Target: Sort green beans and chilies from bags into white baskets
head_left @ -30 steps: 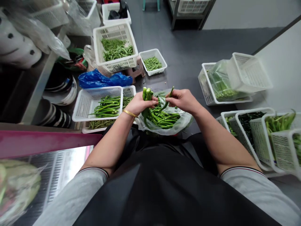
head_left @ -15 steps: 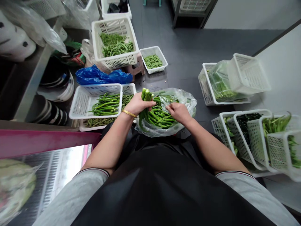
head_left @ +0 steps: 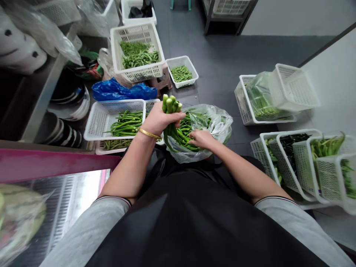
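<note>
Left hand grips a bunch of long green pods above an open bag

The left hand, at the centre of the frame, is closed around a bunch of long green pods, their thick pale ends rising above the thumb. A gold-coloured bracelet circles that wrist. Just right of it, the right hand reaches into a clear plastic bag, its fingers curled at the loose green pods inside; whether they pinch one cannot be told. Left of the bag, a white rectangular plastic basket holds more long green pods. Above it lies a crumpled blue plastic bag. Towards the upper centre, a small white basket of short green pods stands on the grey floor. Several white baskets of greens line the right edge.
</note>
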`<state>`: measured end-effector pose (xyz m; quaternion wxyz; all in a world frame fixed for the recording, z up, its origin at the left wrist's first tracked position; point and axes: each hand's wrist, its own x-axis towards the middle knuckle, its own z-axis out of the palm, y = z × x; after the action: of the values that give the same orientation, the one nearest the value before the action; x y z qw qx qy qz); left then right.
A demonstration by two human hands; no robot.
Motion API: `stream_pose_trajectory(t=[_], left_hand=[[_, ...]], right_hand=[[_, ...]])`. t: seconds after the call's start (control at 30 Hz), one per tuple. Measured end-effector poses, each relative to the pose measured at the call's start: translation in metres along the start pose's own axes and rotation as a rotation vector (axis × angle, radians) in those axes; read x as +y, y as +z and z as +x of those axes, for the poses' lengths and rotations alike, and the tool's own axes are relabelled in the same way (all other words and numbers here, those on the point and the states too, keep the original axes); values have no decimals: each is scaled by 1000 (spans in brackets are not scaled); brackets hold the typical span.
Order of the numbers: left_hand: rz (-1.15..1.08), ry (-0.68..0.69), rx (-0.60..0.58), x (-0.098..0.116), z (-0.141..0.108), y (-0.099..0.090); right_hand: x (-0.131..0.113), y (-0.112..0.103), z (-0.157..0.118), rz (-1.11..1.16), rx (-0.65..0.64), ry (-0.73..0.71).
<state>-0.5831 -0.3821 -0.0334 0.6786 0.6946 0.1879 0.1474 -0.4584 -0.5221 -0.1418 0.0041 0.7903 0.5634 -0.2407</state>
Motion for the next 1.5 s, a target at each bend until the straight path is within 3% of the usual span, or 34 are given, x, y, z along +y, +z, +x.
stream_pose_trajectory(t=[0.1, 0.17, 0.3, 0.37, 0.43, 0.53, 0.63, 0.7, 0.8, 0.93, 1.07, 1.2, 1.33, 1.4, 1.5], left_hand=[[-2, 22, 44, 8, -4, -7], [-11, 12, 40, 5, -2, -8], [-102, -78, 7, -11, 5, -4], [-131, -104, -14, -16, 9, 0], [-139, -95, -24, -17, 10, 2], [-136, -76, -18, -12, 8, 1], [-137, -93, -3, -10, 5, -5], [-149, -107, 3, -12, 5, -8], [-179, -116, -11, -21, 9, -4], [-156, -102, -75, -34, 19, 13], [-144, -48, -94, -42, 25, 26], [-50, -25, -27, -45, 26, 26], [32, -35, 48, -47, 23, 17], [11, -11, 81, -47, 22, 11], [-39, 17, 101, -43, 21, 1]], right_hand=[[2, 15, 5, -164, -131, 10], [10, 6, 5, -175, -147, -21], [25, -33, -4, -80, 78, -60], [24, -43, -6, -49, 153, -67], [16, -37, -6, -109, 64, -58], [4, -9, 1, -243, -145, -24], [6, 6, 5, -229, -144, -37], [16, -3, 4, -144, -55, -37], [27, -36, -6, 62, 171, -58], [17, -72, -23, 302, 522, -191], [-6, -72, -26, 338, 787, -246], [-9, -60, -15, 67, 880, -173], [4, -58, -14, -146, 737, 82], [6, -53, -16, -218, 502, 184], [-2, -32, -15, -278, 99, 131]])
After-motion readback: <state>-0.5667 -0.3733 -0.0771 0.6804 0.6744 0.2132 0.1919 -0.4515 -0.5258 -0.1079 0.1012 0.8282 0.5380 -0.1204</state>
